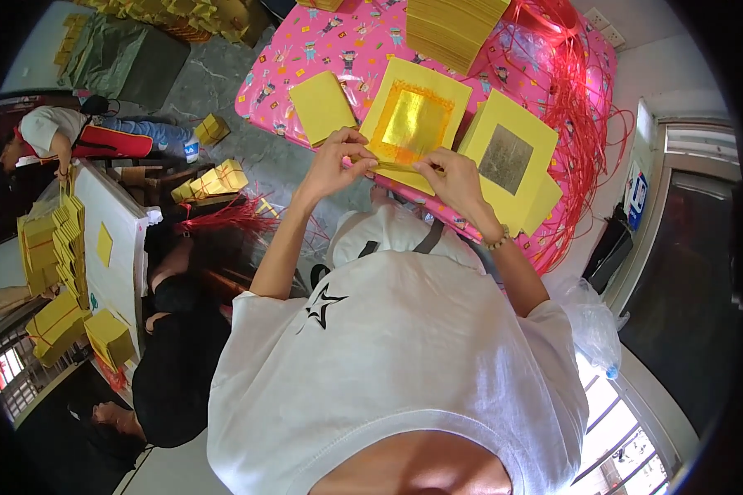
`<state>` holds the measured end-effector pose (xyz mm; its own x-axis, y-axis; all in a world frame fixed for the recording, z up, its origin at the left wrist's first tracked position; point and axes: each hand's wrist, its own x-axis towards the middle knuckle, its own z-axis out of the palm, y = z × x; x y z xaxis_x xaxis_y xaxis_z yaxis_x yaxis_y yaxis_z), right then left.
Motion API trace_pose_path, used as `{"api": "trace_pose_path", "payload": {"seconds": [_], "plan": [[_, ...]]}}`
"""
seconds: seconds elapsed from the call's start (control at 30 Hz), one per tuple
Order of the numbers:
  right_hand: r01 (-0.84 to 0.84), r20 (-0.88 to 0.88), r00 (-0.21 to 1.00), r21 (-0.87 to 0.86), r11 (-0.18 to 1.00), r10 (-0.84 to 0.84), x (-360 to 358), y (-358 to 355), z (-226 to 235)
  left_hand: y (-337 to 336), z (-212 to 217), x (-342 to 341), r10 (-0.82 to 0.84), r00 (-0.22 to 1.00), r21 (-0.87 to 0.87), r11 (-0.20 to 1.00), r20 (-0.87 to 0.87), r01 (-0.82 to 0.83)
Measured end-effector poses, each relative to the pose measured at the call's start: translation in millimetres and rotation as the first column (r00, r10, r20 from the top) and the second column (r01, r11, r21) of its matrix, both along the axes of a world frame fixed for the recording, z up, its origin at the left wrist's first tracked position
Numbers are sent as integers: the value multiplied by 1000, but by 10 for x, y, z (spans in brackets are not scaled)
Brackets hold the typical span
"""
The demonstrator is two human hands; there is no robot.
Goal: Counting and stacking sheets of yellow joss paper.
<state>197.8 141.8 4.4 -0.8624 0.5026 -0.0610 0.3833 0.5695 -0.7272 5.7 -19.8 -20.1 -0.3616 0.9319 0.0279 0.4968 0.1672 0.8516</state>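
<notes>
A yellow paper sheet (pixel 417 118) with a shiny gold foil square and an orange printed border lies on top of a paper stack in front of me. My left hand (pixel 336 167) is closed at its near left corner, thumb and fingers pinching the edge. At the near right corner, my right hand (pixel 456 179) pinches the same near edge, its wrist wearing a beaded bracelet. To the right sits a yellow stack (pixel 480 153) whose top sheet carries a dull silver square. A smaller plain yellow stack (pixel 320 109) is just beyond my left hand.
A pink patterned cover (pixel 264 87) lies over the table. A tall yellow paper stack (pixel 454 33) stands at the far side, and tangled red strings (pixel 582 124) hang over the right edge. Other people work at a white table (pixel 117 239) with yellow bundles on the left.
</notes>
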Motion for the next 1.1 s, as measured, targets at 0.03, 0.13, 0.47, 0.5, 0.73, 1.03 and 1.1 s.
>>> {"api": "trace_pose_path", "payload": {"seconds": [0.03, 0.13, 0.47, 0.5, 0.73, 1.03, 1.1], "plan": [[0, 0, 1000, 1, 1000, 0, -1, 7, -9, 5, -7, -4, 0, 1000, 1, 1000, 0, 0], [13, 2, 1000, -10, 1000, -13, -7, 22, -28, 16, -20, -8, -1, 1000, 4, 1000, 4, 1], [53, 70, 996, -60, 997, -49, -39, 42, -24, 35, 17, 2, 33, 999, -7, 999, 1, -33], [47, 59, 997, -45, 998, -45, -37, 40, -26, 36, 31, 10, 40, 999, -17, 999, 4, -40], [-25, -15, 1000, 122, 992, 27, -70, -18, 189, 162, 354, 129, -89, 879, 15, 994, -468, 109], [-18, -412, 905, 214, 977, 107, -166, 87, 582, 427, 472, 178, 23, 882, 188, 979, -471, 75], [230, -542, 830, 123, 965, -129, -145, 168, 648, 411, 574, 106, 100, 898, 278, 960, -428, 26]]}}
